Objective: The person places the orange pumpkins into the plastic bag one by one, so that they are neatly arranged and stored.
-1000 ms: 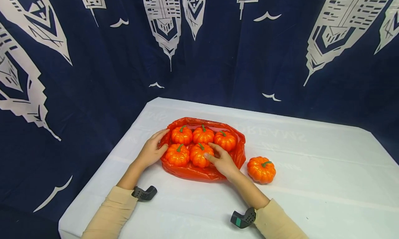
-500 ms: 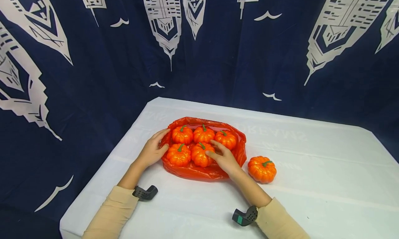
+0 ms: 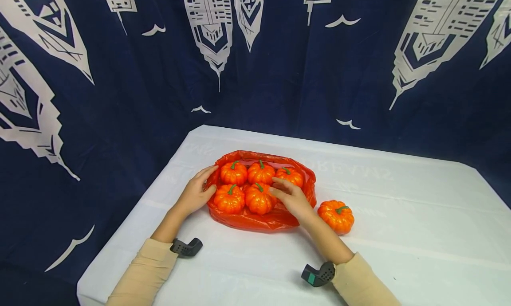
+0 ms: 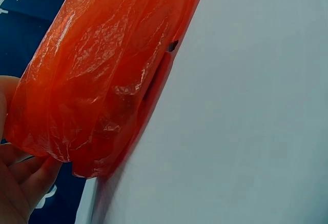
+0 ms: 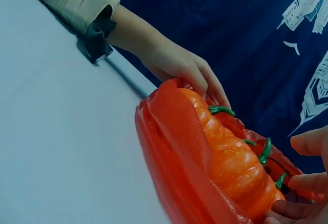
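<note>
A red plastic bag lies spread on the table with its mouth up, and several small orange pumpkins with green stems fill it in two rows. My left hand holds the bag's left rim; the left wrist view shows its fingers against the red plastic. Over the bag's right part hovers my right hand, fingers spread and slightly bent. Its fingertips are close to the front-row pumpkin and overlap the back right pumpkin. In the right wrist view that hand is beside the front pumpkin.
One more pumpkin lies on the white tablecloth just right of the bag, close to my right forearm. A dark blue curtain with white building prints hangs behind the table.
My right hand has drawn back slightly to the right, off the front-row pumpkin, leaving that pumpkin in the bag. The left hand stays at the rim.
</note>
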{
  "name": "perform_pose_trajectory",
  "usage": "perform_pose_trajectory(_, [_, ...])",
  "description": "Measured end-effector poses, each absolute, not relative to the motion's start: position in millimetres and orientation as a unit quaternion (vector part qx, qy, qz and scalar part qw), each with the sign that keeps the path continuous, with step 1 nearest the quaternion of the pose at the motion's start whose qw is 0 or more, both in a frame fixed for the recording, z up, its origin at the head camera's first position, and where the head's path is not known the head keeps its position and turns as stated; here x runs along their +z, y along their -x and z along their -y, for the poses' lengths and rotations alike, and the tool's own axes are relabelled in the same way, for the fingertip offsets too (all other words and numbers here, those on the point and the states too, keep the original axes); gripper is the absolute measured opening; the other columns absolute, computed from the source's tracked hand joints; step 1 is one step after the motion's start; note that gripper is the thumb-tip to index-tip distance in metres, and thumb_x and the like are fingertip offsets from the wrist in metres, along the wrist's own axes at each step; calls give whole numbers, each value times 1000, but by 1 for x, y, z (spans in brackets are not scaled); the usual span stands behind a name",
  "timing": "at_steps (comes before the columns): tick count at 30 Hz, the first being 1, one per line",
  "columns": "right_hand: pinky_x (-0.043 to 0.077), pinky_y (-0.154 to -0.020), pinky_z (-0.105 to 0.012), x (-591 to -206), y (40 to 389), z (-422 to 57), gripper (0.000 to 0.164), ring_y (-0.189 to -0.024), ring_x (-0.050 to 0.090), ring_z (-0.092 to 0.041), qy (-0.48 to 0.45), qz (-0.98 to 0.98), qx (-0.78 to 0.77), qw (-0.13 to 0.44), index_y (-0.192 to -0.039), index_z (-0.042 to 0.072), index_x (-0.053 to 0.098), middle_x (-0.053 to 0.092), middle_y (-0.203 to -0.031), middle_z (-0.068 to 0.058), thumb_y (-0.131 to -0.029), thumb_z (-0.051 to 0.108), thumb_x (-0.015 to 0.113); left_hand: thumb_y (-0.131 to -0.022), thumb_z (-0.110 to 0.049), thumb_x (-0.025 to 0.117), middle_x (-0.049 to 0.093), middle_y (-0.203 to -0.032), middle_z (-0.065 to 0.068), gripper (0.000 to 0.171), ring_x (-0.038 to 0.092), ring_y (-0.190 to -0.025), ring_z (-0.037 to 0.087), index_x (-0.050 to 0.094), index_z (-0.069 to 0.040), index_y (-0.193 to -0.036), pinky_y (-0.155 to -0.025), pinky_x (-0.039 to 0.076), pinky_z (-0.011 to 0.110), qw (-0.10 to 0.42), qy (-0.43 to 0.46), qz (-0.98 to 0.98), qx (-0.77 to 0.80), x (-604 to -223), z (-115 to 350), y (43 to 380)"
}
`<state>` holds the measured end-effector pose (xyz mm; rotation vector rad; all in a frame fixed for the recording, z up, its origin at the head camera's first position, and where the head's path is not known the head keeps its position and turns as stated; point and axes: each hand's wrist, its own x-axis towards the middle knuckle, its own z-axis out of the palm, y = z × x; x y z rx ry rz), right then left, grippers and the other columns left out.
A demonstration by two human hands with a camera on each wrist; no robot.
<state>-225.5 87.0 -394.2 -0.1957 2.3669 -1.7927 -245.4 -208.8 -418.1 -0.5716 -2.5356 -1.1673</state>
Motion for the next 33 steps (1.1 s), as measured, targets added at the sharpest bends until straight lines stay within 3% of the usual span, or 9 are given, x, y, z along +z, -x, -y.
perform_pose_trajectory(9, [35,-109,-50,-382,226,-96,50,-129,45,-32,63,-788,-606,89,-142,8,51,51,-141,-14,-96,26,60,-86,-4,57,46,-143,22,55,44,-132,38,48,4,-140,-105,38,53,149,204,880,-402,-419,209,246])
perform_pose_trajectory(25, [31,-111,-52,-362,212,-126,53,-132,42,-30,82,-779,-615,93,-144,8,47,48,-144,-14,-97,30,59,-86,-3,57,45,-144,22,55,43,-132,38,48,3,-140,-106,36,53,147,202,880,-404,-419,210,245])
perform_pose_trajectory(31, [31,-112,-49,-357,207,-144,56,-133,42,-31,96,-779,-616,69,-144,4,46,47,-144,-17,-97,32,58,-86,-2,56,46,-144,22,55,43,-132,39,48,3,-140,-106,37,53,150,205,877,-407,-419,210,245])
perform_pose_trajectory(33, [36,-110,-41,-357,205,-151,55,-132,44,-30,106,-784,-610,53,-143,2,46,48,-143,-17,-97,31,59,-86,-2,56,46,-144,23,54,43,-132,39,48,3,-140,-106,37,53,150,206,877,-407,-419,210,245])
